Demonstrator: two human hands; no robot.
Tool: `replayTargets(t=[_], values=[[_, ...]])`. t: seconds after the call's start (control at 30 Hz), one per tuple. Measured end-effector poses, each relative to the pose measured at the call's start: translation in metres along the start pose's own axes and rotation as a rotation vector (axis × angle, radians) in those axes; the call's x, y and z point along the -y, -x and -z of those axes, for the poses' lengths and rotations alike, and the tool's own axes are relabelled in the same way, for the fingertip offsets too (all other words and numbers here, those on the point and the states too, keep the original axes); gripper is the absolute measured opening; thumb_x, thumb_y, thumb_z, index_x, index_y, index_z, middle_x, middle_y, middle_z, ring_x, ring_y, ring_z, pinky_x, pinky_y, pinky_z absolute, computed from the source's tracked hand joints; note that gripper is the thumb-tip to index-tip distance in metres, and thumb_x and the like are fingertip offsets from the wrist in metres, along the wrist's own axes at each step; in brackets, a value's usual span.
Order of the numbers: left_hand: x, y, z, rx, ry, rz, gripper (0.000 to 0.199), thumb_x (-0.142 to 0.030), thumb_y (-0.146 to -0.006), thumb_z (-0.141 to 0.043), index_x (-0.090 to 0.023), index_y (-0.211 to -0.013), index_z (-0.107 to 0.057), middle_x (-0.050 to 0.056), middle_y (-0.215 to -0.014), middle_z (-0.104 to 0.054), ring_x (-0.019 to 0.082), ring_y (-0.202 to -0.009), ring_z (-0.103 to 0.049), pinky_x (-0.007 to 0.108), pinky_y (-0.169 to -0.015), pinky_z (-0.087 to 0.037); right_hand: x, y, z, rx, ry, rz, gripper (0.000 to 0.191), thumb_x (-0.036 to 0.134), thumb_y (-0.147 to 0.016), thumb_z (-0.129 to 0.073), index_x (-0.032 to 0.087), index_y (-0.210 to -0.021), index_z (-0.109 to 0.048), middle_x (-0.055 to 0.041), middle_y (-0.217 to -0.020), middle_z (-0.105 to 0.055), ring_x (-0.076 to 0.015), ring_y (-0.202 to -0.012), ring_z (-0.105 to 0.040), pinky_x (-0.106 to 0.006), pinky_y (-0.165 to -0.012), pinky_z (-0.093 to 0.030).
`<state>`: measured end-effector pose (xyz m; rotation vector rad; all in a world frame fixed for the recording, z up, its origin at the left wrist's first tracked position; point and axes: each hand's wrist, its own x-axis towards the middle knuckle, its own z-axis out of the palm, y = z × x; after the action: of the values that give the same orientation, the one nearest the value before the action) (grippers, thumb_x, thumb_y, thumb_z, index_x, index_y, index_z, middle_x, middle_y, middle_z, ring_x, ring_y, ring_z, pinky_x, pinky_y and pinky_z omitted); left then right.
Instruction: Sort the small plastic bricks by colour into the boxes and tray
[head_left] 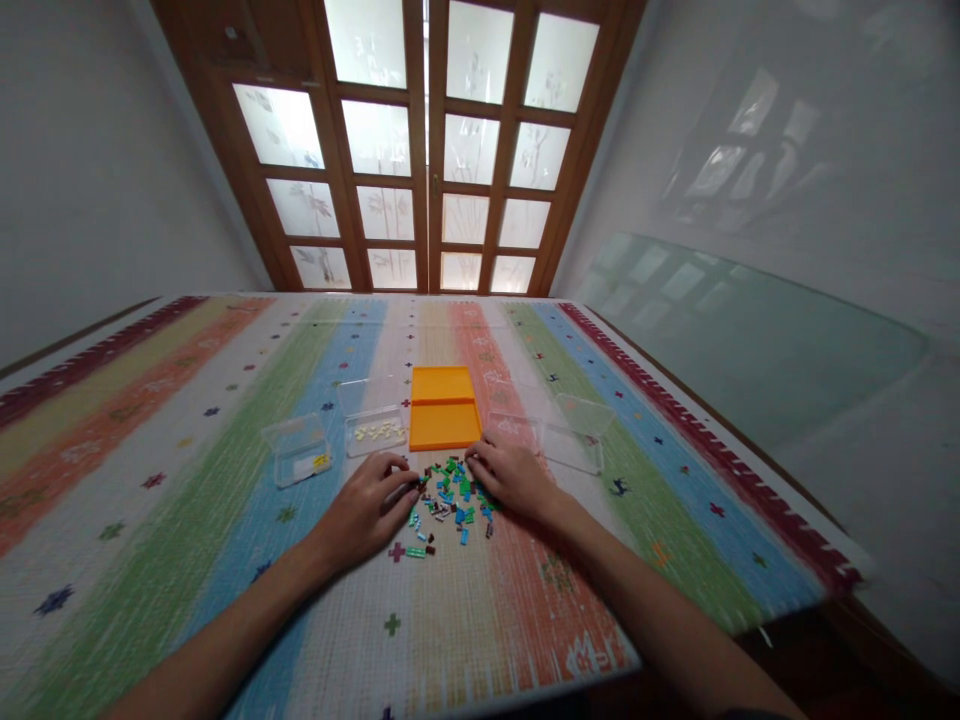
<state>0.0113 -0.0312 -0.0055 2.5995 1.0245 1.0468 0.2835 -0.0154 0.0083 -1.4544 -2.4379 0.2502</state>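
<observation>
A loose pile of small toy building bricks (463,508), mostly green, blue and brown, lies on the striped tablecloth between my hands. My left hand (375,508) rests at the pile's left edge, fingers bent and drawn in toward the thumb beside a dark piece. At the upper right edge of the pile is my right hand (511,476), its fingers curled down among the bricks. What either set of fingertips holds is too small to make out. A few bricks, among them a pale green strip (415,552), lie nearer to me. Just beyond the pile stands an open orange case (445,426).
Left of the orange case are a clear box (384,447) holding cream pieces and another clear box (289,470) with yellow pieces. An open clear box (577,452) stands right. The striped tablecloth (330,640) covers the table; walls and a glazed wooden door (427,190) surround it.
</observation>
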Motion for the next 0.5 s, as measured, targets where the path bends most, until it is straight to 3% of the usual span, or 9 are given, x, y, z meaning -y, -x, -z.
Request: replayTargets(t=[0.3,0.5], values=[[-0.002,-0.003,0.001,0.003,0.032,0.036,0.014,-0.023,-0.097,-0.063,-0.019,-0.106,-0.073,0.010,-0.106,-0.069,0.024,-0.100,-0.068,0.041,-0.088,-0.060,-0.002,-0.005,0.002,-0.180,-0.148,0.100,0.025,0.025,-0.107,-0.046,0.018,-0.107,-0.070,-0.0085,-0.102,-0.060,-0.0180,-0.086,-0.061,-0.030,-0.081,-0.048],[0.001,-0.007,0.002,0.005,0.074,0.083,0.011,-0.023,-0.094,-0.066,-0.021,-0.102,-0.074,0.009,-0.108,-0.070,0.024,-0.101,-0.068,0.040,-0.089,-0.059,-0.006,-0.022,0.006,-0.150,-0.070,0.137,0.022,0.023,-0.104,-0.051,0.017,-0.108,-0.071,-0.0093,-0.105,-0.061,-0.0177,-0.081,-0.061,-0.030,-0.075,-0.047]])
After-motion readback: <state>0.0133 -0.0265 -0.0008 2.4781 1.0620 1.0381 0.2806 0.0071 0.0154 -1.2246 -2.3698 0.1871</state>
